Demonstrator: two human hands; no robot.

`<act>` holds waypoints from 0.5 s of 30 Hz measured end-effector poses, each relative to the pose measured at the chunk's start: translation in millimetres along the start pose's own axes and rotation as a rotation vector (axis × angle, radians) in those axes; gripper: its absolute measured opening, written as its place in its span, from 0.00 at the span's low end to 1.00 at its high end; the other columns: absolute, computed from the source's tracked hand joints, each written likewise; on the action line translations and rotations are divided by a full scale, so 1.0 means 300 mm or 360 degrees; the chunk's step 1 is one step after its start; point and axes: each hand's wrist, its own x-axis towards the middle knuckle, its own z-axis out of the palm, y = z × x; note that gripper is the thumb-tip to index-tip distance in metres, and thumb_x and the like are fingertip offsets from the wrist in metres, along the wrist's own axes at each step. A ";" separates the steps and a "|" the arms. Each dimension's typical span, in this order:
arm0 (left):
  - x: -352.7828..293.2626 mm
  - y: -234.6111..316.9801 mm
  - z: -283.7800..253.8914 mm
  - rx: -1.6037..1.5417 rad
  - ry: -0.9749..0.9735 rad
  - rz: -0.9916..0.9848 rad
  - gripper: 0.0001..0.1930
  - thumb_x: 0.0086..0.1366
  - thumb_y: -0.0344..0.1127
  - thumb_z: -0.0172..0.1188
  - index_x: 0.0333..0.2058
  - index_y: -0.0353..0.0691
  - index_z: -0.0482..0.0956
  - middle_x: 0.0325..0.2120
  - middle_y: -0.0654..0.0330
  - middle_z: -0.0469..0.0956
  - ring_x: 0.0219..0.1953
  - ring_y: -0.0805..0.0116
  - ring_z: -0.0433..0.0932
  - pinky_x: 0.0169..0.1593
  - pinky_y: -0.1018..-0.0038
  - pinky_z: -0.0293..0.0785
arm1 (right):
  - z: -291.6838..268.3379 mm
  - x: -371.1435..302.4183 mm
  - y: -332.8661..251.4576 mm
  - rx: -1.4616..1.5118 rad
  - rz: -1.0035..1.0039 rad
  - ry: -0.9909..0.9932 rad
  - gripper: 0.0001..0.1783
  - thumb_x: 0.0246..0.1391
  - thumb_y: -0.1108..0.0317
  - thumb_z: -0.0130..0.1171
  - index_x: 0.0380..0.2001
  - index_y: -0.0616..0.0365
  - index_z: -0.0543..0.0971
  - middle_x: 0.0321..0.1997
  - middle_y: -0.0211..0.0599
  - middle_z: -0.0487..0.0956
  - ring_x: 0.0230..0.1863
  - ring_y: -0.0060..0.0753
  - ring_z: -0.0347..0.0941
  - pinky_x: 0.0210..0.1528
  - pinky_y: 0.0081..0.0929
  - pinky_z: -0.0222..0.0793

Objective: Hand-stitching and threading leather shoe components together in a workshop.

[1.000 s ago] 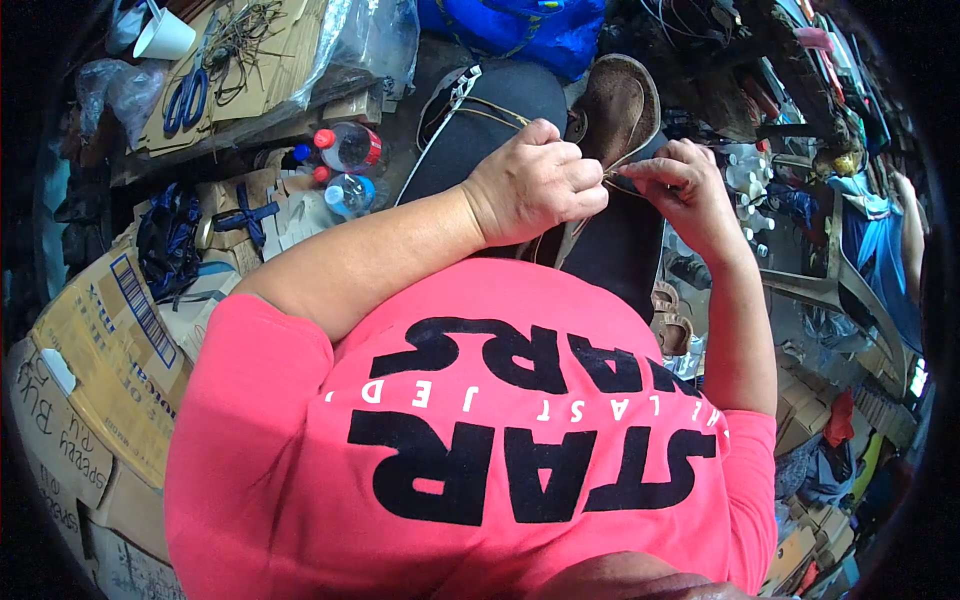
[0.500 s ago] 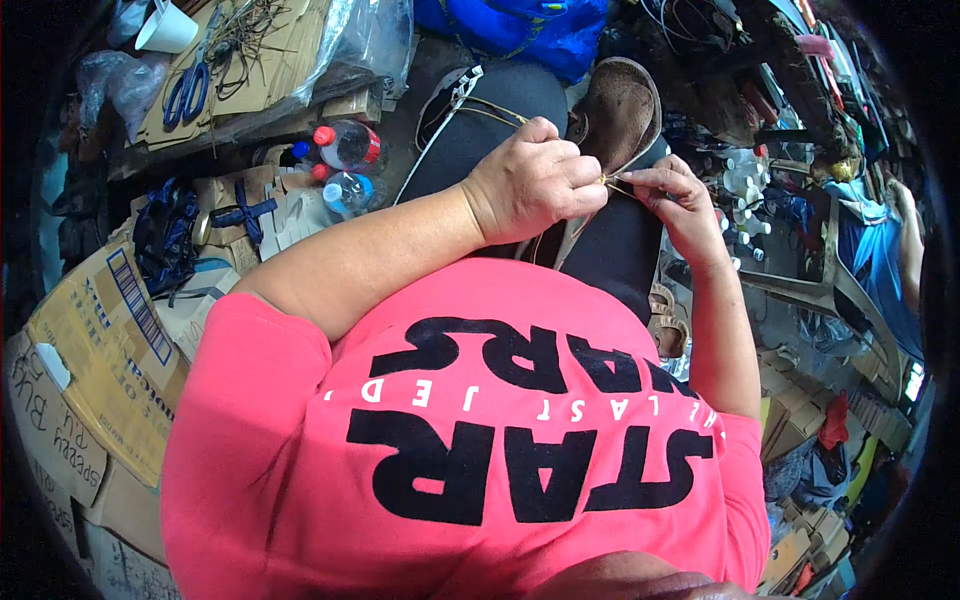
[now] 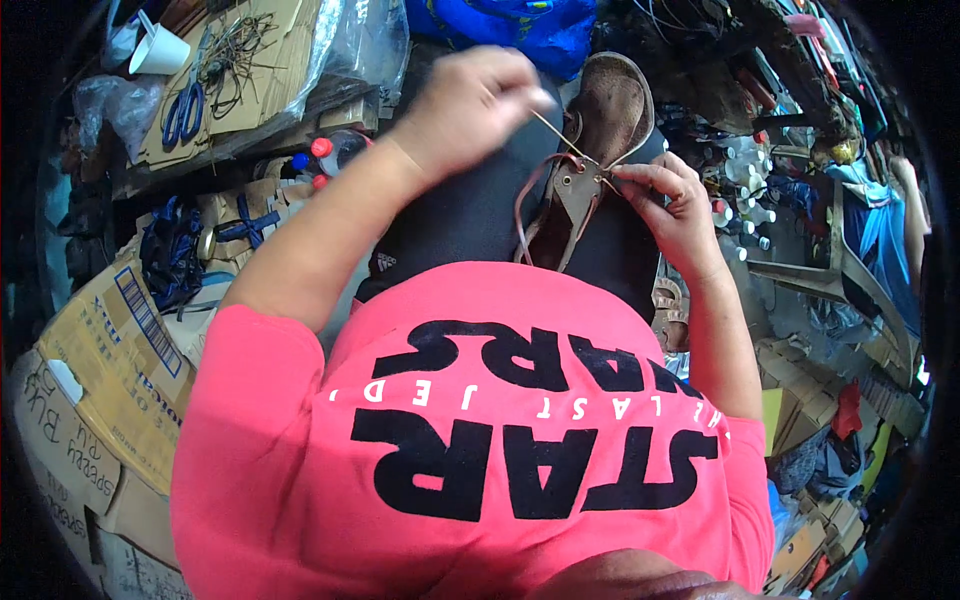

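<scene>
A brown leather shoe upper (image 3: 565, 205) lies across my dark-trousered lap, its rounded suede end (image 3: 615, 100) pointing away from me. Near its middle is a metal eyelet, and a brown leather lace (image 3: 523, 205) loops out on the left. A thin tan thread (image 3: 558, 138) runs taut from the seam up to my left hand (image 3: 480, 105), which is raised, blurred by motion and closed on it. My right hand (image 3: 675, 200) pinches the shoe's right edge where the thread comes out; its fingertips hide exactly what is between them.
At the far left, blue-handled scissors (image 3: 184, 115) and a white cup (image 3: 160, 50) rest on cardboard. Plastic bottles (image 3: 345, 148) stand beside my left leg, with more bottles (image 3: 745, 170) to the right. A blue bag (image 3: 510, 25) lies ahead. Cardboard boxes (image 3: 120, 370) fill the left side.
My left hand has moved from beside the right hand up and to the left, drawing the thread out. The right hand stays at the shoe, whose eyelet and lace now show.
</scene>
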 end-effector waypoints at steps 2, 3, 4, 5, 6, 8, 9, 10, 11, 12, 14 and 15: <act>0.019 -0.078 -0.071 0.0296 0.0192 -0.0053 0.07 0.59 0.30 0.57 0.37 0.37 0.76 0.34 0.56 0.76 0.35 0.65 0.77 0.43 0.70 0.71 | 0.005 -0.017 -0.008 0.0072 0.0101 -0.0024 0.12 0.43 0.74 0.64 0.34 0.48 0.84 0.24 0.29 0.73 0.29 0.33 0.69 0.37 0.28 0.61; 0.020 -0.113 -0.096 0.0475 0.0325 0.0072 0.08 0.60 0.29 0.55 0.38 0.37 0.76 0.36 0.55 0.75 0.34 0.65 0.77 0.42 0.71 0.72 | 0.010 -0.025 -0.013 -0.0058 0.0024 0.0000 0.14 0.43 0.75 0.63 0.36 0.47 0.83 0.25 0.29 0.72 0.30 0.33 0.69 0.39 0.30 0.60; 0.010 -0.137 -0.123 0.0478 0.0253 0.0077 0.12 0.60 0.24 0.49 0.42 0.37 0.75 0.41 0.54 0.71 0.32 0.67 0.75 0.41 0.73 0.73 | 0.017 -0.033 -0.019 -0.0190 -0.0052 0.0023 0.16 0.44 0.75 0.62 0.39 0.46 0.83 0.26 0.29 0.72 0.32 0.33 0.69 0.42 0.31 0.59; 0.003 -0.128 -0.129 0.0480 0.0238 0.0084 0.12 0.60 0.24 0.49 0.42 0.37 0.75 0.41 0.54 0.71 0.32 0.67 0.75 0.41 0.73 0.73 | 0.029 -0.041 -0.023 -0.0182 -0.0042 0.0034 0.16 0.44 0.75 0.62 0.39 0.46 0.83 0.26 0.29 0.72 0.32 0.33 0.69 0.42 0.31 0.59; -0.014 -0.099 -0.129 0.0403 0.0099 -0.0018 0.14 0.60 0.21 0.47 0.44 0.38 0.75 0.41 0.55 0.70 0.31 0.68 0.75 0.41 0.74 0.73 | 0.041 -0.054 -0.030 -0.0310 -0.0066 0.0077 0.18 0.44 0.75 0.62 0.41 0.45 0.82 0.26 0.28 0.71 0.32 0.32 0.69 0.43 0.33 0.58; -0.055 -0.036 -0.104 0.0357 -0.0066 -0.0102 0.23 0.58 0.14 0.44 0.49 0.42 0.76 0.42 0.57 0.68 0.30 0.71 0.74 0.40 0.75 0.74 | 0.068 -0.073 -0.033 -0.0460 -0.0135 0.0144 0.21 0.45 0.75 0.61 0.44 0.44 0.80 0.26 0.27 0.69 0.33 0.32 0.69 0.44 0.35 0.57; -0.072 0.001 -0.082 0.0149 -0.0098 -0.0176 0.22 0.57 0.15 0.50 0.47 0.43 0.79 0.37 0.58 0.69 0.30 0.71 0.74 0.38 0.74 0.74 | 0.075 -0.079 -0.036 -0.0456 -0.0126 0.0148 0.21 0.45 0.75 0.61 0.44 0.44 0.80 0.26 0.27 0.69 0.33 0.32 0.69 0.44 0.35 0.57; -0.087 0.027 -0.059 0.0127 -0.0097 -0.0143 0.20 0.56 0.16 0.54 0.45 0.43 0.80 0.33 0.59 0.70 0.30 0.71 0.74 0.37 0.74 0.74 | 0.081 -0.083 -0.039 -0.0499 -0.0123 0.0165 0.21 0.45 0.75 0.61 0.44 0.43 0.80 0.27 0.27 0.69 0.33 0.32 0.69 0.44 0.35 0.57; -0.101 0.043 -0.042 0.0114 -0.0091 -0.0117 0.17 0.55 0.18 0.57 0.42 0.43 0.82 0.29 0.60 0.70 0.29 0.71 0.74 0.35 0.74 0.74 | 0.087 -0.085 -0.041 -0.0533 -0.0129 0.0179 0.21 0.45 0.75 0.61 0.45 0.43 0.80 0.27 0.27 0.70 0.34 0.32 0.69 0.44 0.34 0.57; -0.110 0.039 -0.024 0.0149 -0.0045 -0.0047 0.12 0.54 0.23 0.62 0.38 0.44 0.84 0.23 0.61 0.70 0.28 0.70 0.73 0.35 0.74 0.71 | 0.080 -0.081 -0.042 -0.0495 -0.0107 0.0139 0.21 0.46 0.75 0.60 0.46 0.43 0.79 0.28 0.27 0.70 0.34 0.32 0.69 0.44 0.34 0.56; -0.099 0.017 0.001 0.0358 -0.0050 0.0079 0.12 0.54 0.24 0.63 0.37 0.44 0.84 0.22 0.61 0.70 0.28 0.69 0.73 0.35 0.74 0.70 | 0.054 -0.069 -0.035 -0.0429 -0.0093 0.0080 0.21 0.46 0.76 0.59 0.46 0.43 0.79 0.28 0.27 0.70 0.34 0.31 0.69 0.44 0.34 0.56; -0.086 0.004 0.013 0.0561 -0.0047 0.0207 0.11 0.54 0.25 0.64 0.37 0.45 0.85 0.22 0.61 0.71 0.28 0.69 0.72 0.34 0.74 0.69 | 0.042 -0.062 -0.029 -0.0372 -0.0081 0.0018 0.22 0.46 0.76 0.59 0.46 0.43 0.79 0.28 0.27 0.70 0.34 0.31 0.69 0.44 0.34 0.56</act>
